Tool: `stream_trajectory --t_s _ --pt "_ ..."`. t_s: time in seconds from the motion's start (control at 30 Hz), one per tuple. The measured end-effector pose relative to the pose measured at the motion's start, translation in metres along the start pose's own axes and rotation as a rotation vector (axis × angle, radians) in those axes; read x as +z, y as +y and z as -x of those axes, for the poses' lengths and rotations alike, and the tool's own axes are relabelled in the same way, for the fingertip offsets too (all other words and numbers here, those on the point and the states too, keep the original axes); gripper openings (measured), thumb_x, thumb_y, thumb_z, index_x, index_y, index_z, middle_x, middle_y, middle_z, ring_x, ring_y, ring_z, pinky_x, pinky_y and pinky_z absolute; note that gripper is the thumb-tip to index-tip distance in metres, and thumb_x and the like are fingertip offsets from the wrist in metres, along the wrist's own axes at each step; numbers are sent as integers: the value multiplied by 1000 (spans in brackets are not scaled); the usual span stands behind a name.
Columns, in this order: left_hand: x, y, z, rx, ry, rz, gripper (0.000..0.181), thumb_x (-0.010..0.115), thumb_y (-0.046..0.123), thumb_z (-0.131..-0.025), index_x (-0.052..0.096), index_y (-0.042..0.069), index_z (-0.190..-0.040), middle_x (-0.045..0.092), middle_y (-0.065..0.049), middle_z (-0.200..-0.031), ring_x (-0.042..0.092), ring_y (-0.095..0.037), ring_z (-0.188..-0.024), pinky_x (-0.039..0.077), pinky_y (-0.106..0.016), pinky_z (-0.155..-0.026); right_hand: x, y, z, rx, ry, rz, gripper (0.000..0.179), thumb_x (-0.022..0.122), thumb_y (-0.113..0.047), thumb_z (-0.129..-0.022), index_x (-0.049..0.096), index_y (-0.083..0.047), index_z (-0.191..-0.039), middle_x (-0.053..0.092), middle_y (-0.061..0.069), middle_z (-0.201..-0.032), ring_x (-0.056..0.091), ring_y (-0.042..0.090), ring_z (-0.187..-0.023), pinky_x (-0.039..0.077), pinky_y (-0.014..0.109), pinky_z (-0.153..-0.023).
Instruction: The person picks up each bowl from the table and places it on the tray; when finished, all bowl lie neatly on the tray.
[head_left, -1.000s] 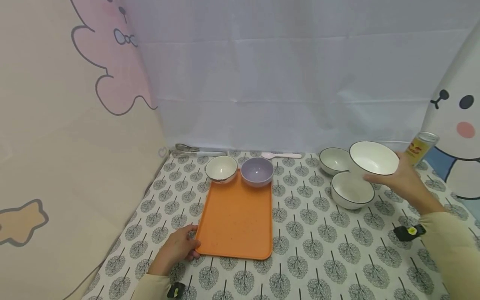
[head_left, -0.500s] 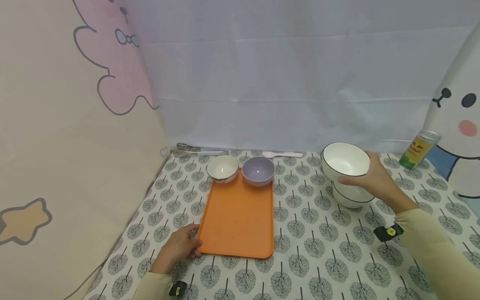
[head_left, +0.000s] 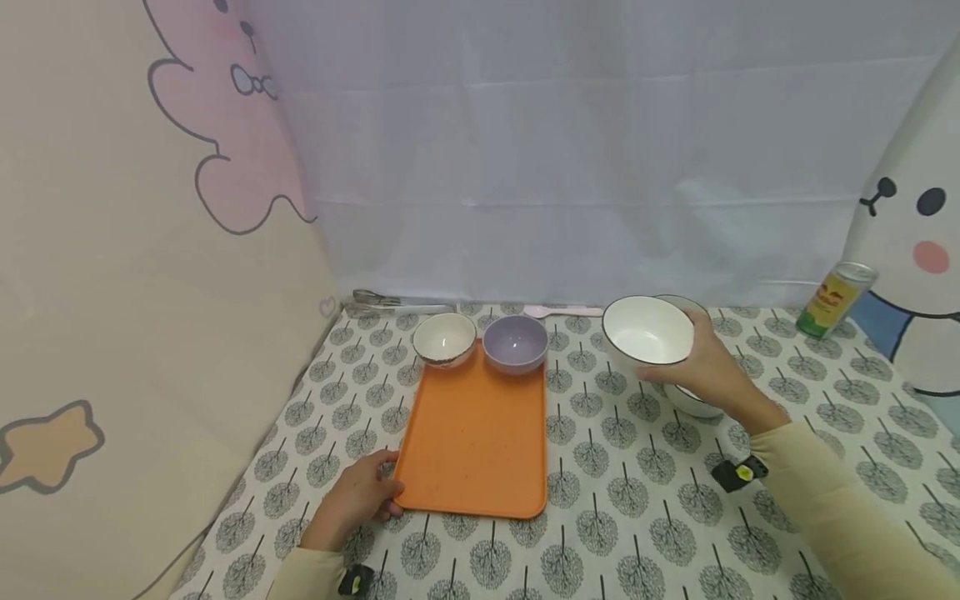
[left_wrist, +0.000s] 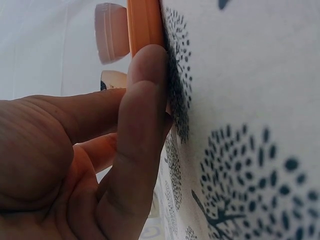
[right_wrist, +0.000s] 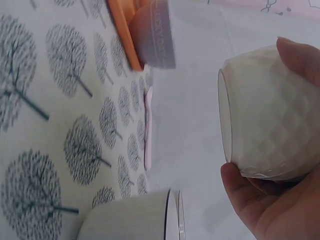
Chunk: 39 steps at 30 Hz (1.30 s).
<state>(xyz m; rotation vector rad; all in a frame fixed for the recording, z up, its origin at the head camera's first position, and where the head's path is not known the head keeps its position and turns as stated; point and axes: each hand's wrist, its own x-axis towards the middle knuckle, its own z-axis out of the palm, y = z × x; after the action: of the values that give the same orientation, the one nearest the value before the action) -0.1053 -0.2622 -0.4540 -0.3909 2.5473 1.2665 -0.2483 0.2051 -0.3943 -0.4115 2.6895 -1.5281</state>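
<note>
My right hand [head_left: 712, 371] grips a white bowl [head_left: 647, 332] with a thin dark rim, lifted off the table. In the right wrist view its faceted outer wall [right_wrist: 272, 115] lies between thumb and fingers. Two similar white bowls stand under and behind it: the front bowl [head_left: 693, 403] and the back bowl [head_left: 681, 302], both partly hidden. My left hand [head_left: 356, 498] pinches the near left corner of an orange tray [head_left: 480, 442], thumb and fingers at its edge in the left wrist view. A purple bowl [head_left: 515, 343] and a patterned white bowl [head_left: 444, 337] stand at the tray's far end.
A yellow and green drink can [head_left: 835, 300] stands at the far right. Along the back edge lie a whisk [head_left: 375, 297] with other utensils and a pink spoon [head_left: 562, 312]. A tree-print cloth [head_left: 622, 517] covers the table. A pale curtain [head_left: 562, 167] hangs behind.
My right hand has carried the white bowl leftward from beside the can, past the other two white bowls. The left hand has stayed at the tray corner.
</note>
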Motion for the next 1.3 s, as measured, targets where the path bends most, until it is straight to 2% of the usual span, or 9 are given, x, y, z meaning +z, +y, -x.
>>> stream_trajectory --t_s 0.23,0.5,0.7,0.83,1.1,1.3 --pt "-1 1 0 3 7 -9 55 66 -2 -91 48 -7 -143 63 -11 -75 65 -19 -56 55 -34 -53 19 -18 1 12 -23 -38 129 92 -30 -72 1 -1 -158 25 33 -150 39 53 -131 40 66 -101" --pt "-1 -1 0 -8 10 6 55 65 -3 -91 47 -7 -143 63 -12 -76 65 -19 -57 56 -34 -54 42 -27 1 -9 -62 -60 133 93 -34 -71 -1 -5 -160 27 30 -151 41 49 -131 42 63 -101" --pt "2 -3 0 -13 10 14 56 65 -3 -90 47 -8 -143 62 -12 -76 65 -19 -58 56 -34 -54 60 -29 -1 -54 -95 -58 127 94 -33 -69 9 -5 -158 35 26 -146 48 45 -126 44 61 -100" --pt "3 -4 1 -17 13 4 56 65 -3 -90 47 -8 -143 63 -12 -76 66 -18 -58 56 -34 -54 72 -32 0 -37 -111 -31 128 95 -36 -66 10 -4 -158 37 25 -145 50 45 -124 46 60 -97" --pt "0 1 1 -10 16 -24 56 66 -3 -90 47 -9 -142 64 -10 -74 66 -19 -57 55 -34 -54 101 -34 2 -59 -139 -151 123 98 -27 -61 20 -5 -153 42 22 -142 52 42 -124 47 58 -98" --pt "0 4 1 -21 7 -47 55 67 -1 -90 48 -8 -142 64 -9 -73 65 -19 -56 55 -34 -54 118 -39 5 -66 -154 -146 123 97 -34 -60 22 -3 -153 44 21 -141 54 39 -122 47 56 -98"
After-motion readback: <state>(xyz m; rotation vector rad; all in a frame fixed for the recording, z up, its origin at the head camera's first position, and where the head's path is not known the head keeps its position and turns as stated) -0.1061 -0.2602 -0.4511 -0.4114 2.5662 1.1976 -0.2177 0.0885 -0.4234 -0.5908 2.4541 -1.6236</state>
